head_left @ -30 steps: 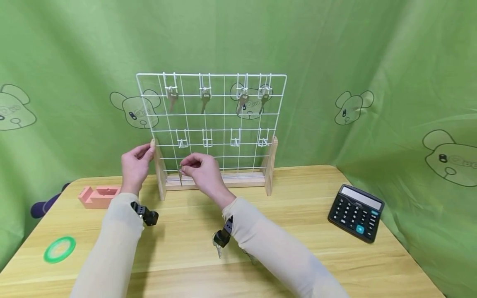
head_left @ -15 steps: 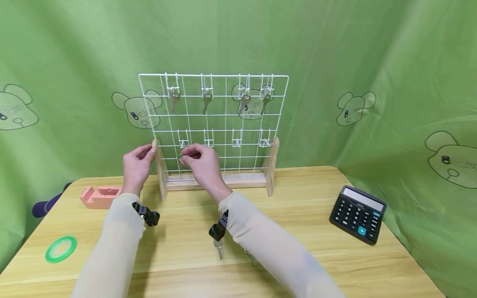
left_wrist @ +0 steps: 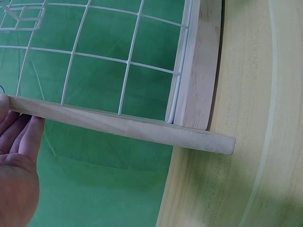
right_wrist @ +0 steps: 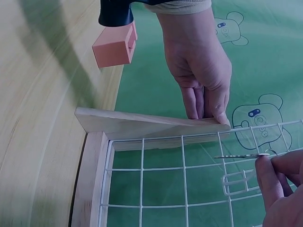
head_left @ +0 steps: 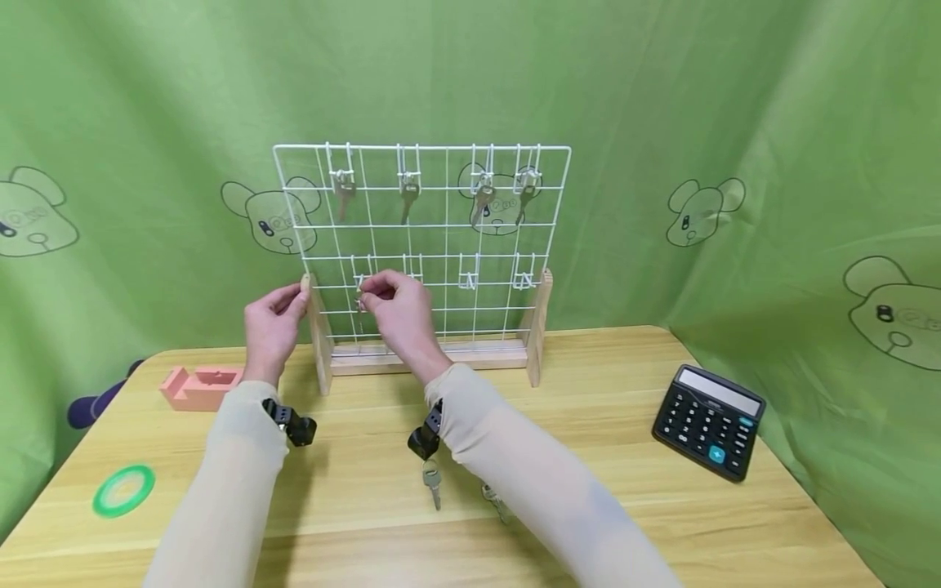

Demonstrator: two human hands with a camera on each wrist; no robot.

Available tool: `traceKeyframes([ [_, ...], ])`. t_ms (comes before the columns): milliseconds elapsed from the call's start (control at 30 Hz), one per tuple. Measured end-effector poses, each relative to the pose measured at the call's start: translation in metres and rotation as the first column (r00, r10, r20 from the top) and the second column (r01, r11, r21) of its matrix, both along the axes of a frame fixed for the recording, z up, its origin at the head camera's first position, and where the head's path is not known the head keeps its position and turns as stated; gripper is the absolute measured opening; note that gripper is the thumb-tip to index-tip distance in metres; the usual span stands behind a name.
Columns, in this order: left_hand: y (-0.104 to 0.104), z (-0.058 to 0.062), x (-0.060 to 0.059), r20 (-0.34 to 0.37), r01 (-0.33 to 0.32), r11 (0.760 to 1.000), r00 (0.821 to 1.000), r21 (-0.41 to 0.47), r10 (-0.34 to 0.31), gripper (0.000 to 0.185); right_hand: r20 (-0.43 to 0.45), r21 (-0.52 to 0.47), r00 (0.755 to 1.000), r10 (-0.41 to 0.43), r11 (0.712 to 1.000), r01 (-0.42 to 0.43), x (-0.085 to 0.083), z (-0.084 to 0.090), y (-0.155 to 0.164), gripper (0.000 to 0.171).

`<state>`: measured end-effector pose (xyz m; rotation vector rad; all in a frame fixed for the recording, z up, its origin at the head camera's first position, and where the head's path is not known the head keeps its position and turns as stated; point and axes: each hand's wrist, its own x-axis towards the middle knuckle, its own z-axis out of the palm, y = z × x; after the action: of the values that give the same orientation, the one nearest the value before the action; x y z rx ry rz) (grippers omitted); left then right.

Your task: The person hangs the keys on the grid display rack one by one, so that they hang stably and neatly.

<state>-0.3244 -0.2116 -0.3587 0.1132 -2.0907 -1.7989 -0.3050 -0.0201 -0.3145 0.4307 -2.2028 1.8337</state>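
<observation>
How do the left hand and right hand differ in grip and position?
The right hand pinches a key; the left hand grips the top of a wooden upright. The right hand is in front of the wire grid, the left hand at its left side. Both come out of pale sleeves.

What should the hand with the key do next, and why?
I'd guess the right hand should ease the key onto the bare lower-left hook: it pinches the key close by, keys hang on all four upper hooks, and the left hand holds the wooden post.
</observation>
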Motion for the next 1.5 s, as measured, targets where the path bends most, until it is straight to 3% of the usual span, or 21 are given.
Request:
traceKeyframes([
  [467, 0.0, -0.001, 0.002, 0.002, -0.001, 1.0, 1.0, 0.011, 0.001, 0.037, 0.03, -0.065, 0.999, -0.026, 0.998, 0.028, -0.004, -0.002, -0.006, 0.013],
  [633, 0.001, -0.003, 0.001, -0.003, -0.004, 1.0, 1.0, 0.005, 0.005, 0.037, 0.042, -0.045, 0.999, -0.034, 0.998, 0.036, -0.004, -0.002, -0.007, 0.014],
  [1100, 0.001, -0.005, 0.0, 0.016, 0.002, 1.0, 1.0, 0.025, -0.002, 0.04, -0.069, 0.058, 0.996, -0.063, 0.996, 0.067, 0.005, -0.014, -0.003, 0.018],
  [1333, 0.001, -0.003, 0.0, 0.011, 0.002, 0.999, 1.0, 0.05, -0.003, 0.04, -0.051, 0.023, 0.998, -0.03, 0.999, 0.031, 0.015, -0.02, 0.003, 0.025],
  [1500, 0.001, -0.002, 0.001, 0.011, 0.001, 0.998, 1.0, 0.069, -0.002, 0.04, -0.069, 0.089, 0.997, 0.036, 0.996, -0.03, 0.022, -0.025, 0.009, 0.022],
])
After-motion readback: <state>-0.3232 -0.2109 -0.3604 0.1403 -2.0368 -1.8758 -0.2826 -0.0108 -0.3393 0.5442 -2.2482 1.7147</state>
